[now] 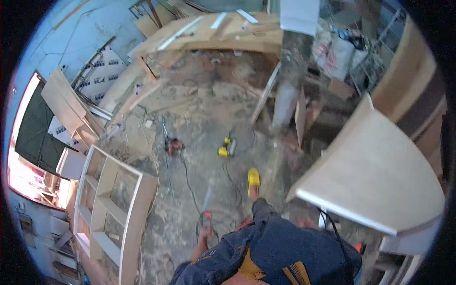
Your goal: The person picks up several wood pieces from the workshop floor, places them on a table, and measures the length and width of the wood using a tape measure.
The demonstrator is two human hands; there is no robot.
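My left hand (pixel 205 233) is low in the middle of the view, fingers closed around what looks like a hand saw (pixel 207 202), with a pale blade and red at the handle. The blade points away from me over the dusty floor. My right hand (pixel 306 222) is a blurred patch beside the near edge of a large pale panel (pixel 370 171); its fingers cannot be made out. A yellow slipper (pixel 254 177) is on my foot, ahead of my body.
A yellow power tool (pixel 224 148) and a red-and-black power tool (pixel 175 146) lie on the floor among trailing cords. An open wooden shelf frame (pixel 134 213) stands on the left. A wooden worktable (pixel 213 40) with white strips is at the back. Bags (pixel 335 57) are piled at the far right.
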